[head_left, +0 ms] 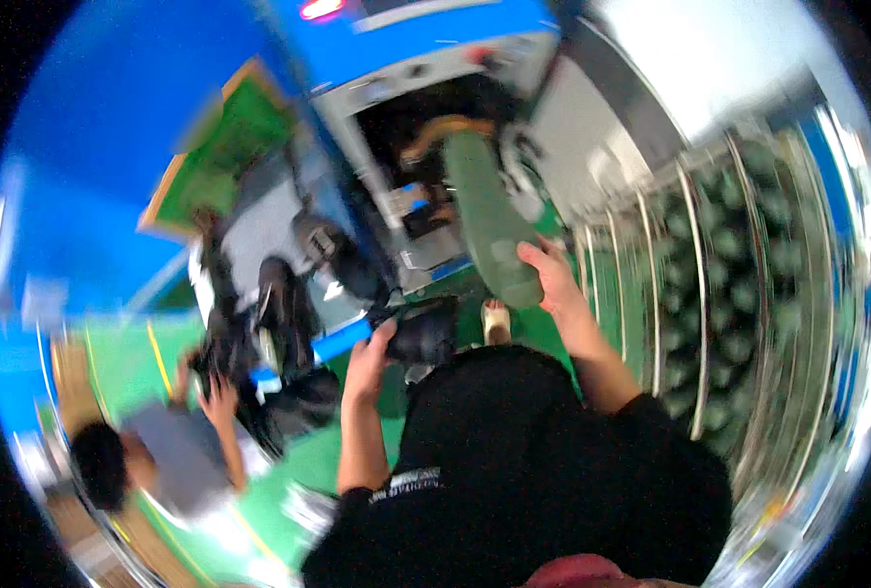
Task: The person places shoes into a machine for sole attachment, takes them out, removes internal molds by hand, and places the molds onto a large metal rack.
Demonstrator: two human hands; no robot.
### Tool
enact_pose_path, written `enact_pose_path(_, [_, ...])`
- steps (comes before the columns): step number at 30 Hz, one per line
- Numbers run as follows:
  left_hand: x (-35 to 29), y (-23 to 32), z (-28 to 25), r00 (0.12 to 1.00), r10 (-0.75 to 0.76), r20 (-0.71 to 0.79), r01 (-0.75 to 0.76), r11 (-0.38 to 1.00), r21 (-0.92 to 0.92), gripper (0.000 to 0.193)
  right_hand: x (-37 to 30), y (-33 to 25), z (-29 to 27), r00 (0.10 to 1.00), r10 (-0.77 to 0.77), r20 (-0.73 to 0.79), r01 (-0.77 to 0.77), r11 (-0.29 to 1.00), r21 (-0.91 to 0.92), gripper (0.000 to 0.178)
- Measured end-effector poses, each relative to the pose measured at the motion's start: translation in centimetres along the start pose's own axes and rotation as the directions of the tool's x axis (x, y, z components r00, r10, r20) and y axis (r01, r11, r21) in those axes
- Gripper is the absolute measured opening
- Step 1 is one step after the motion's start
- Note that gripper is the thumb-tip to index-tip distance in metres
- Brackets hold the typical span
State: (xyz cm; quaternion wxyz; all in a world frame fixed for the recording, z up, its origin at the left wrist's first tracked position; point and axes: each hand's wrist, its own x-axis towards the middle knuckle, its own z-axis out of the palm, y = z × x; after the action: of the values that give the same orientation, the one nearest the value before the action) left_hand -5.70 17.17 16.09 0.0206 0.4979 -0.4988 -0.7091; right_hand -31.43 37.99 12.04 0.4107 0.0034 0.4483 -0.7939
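My right hand (549, 276) grips the lower, near end of a long, smooth green form (487, 216), shaped like a boot last. Its far end points into the dark opening of a blue and grey machine (377, 73) ahead. Lower and to the left, my left hand (369, 363) is closed at the side of a black boot or shoe upper (426, 331), thumb on top. Motion blur hides its exact kind and my left fingertips.
On my left, several black boots (284, 304) stand on a grey bench. Beyond them a person (186, 456) in grey handles black pieces. To my right a metal-barred rack (690, 294) holds many dark green rounded forms (729, 255). The floor (396, 402) is green.
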Motion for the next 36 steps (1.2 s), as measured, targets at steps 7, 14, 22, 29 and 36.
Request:
enact_pose_path(7, [4.2,-0.6,-0.8,0.998,0.01,0.054,-0.036,0.868,0.495,0.069,-9.8,2.9,-10.4,0.975,0.119,-0.189,-0.086,0.981,0.173,0.05])
enact_pose_path(14, [7.4,3.3,4.8,0.982,-0.048,0.18,-0.127,0.535,0.835,0.083,-21.6,9.5,-19.2,0.813,-0.023,-0.581,0.378,0.78,0.499,0.056])
enact_pose_path(22, [15.4,0.1,7.1,0.951,-0.157,0.267,-0.003,0.858,0.514,0.05,-27.8,14.7,-27.3,0.66,-0.401,-0.636,0.698,0.014,0.716,0.066])
enact_pose_path(29, [14.3,2.9,12.5,0.935,-0.274,0.227,0.08,0.783,0.616,0.044,-24.0,10.7,-35.4,0.483,-0.689,-0.54,0.576,-0.214,0.789,0.074])
enact_pose_path(36, [13.1,5.2,14.8,0.934,-0.358,-0.013,0.251,0.628,0.736,0.023,-23.6,2.8,-46.3,0.462,-0.133,-0.877,0.881,-0.049,0.471,0.073])
